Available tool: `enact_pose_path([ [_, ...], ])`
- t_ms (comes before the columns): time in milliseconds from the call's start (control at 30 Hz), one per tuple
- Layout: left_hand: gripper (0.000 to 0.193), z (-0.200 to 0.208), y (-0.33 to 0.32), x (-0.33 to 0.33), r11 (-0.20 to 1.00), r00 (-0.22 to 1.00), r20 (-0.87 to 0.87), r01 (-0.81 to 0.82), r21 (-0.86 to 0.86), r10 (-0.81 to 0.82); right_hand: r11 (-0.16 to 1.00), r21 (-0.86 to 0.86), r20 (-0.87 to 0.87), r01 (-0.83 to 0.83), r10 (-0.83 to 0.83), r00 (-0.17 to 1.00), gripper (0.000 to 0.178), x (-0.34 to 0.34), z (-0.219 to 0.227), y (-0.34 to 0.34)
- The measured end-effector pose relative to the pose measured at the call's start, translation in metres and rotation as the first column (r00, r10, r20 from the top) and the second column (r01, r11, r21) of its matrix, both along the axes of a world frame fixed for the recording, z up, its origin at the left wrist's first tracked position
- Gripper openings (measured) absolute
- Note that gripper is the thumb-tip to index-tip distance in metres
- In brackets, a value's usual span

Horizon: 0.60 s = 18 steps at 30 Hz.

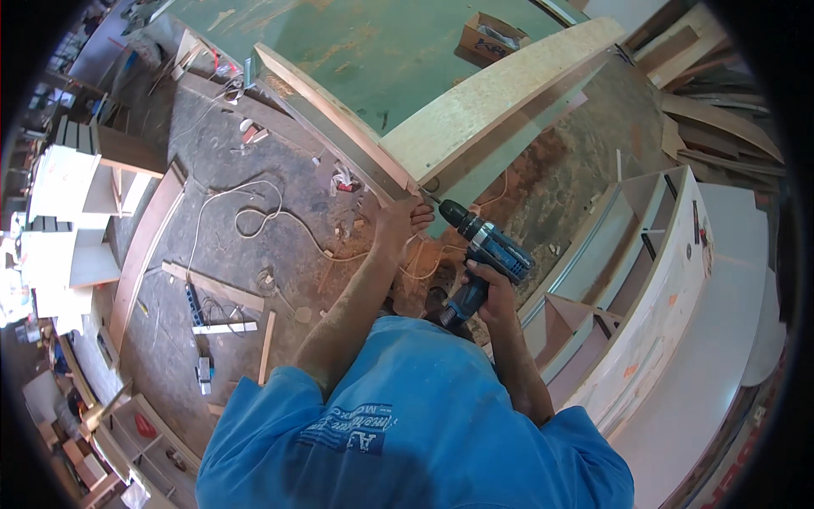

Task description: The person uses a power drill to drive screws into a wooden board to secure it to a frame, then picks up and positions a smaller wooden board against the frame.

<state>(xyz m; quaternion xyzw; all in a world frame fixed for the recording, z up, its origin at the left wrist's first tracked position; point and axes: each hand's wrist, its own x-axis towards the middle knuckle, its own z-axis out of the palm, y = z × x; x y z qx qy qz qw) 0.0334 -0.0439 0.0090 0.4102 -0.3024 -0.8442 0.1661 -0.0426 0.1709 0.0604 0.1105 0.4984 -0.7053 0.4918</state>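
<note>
My right hand [496, 293] is wrapped round the handle of a blue and black cordless drill [500, 254]. The drill's chuck points up and left, and its bit reaches to the corner where two boards meet. My left hand [407, 217] grips this corner, fingers curled by the end of the narrow board [331, 119], close to the bit. From the corner, the wide pale board [509, 97] runs away to the upper right, standing on edge. Whether a screw sits at the bit's tip is too small to tell.
Behind the boards is a green work surface [365, 68] with sawdust and an open cardboard box [492, 38]. A pale cable [292, 216] loops over the floor at left. White cabinet frames [661, 246] stand at right. A power strip [194, 304] and wood strips lie at lower left.
</note>
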Motion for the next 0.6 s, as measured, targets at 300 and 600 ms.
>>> enact_pose_path([
  [300,0.024,-0.001,0.005,-0.025,0.972,0.979,-0.076,-0.174,0.158,0.188,0.99,0.049,-0.091,-0.134,0.138,0.986,0.019,-0.031,-0.011,0.01],
  [600,0.022,0.001,0.011,-0.027,0.98,0.979,-0.097,-0.167,0.11,0.178,0.981,-0.003,-0.047,-0.194,0.194,0.98,0.021,-0.049,-0.006,0.018],
])
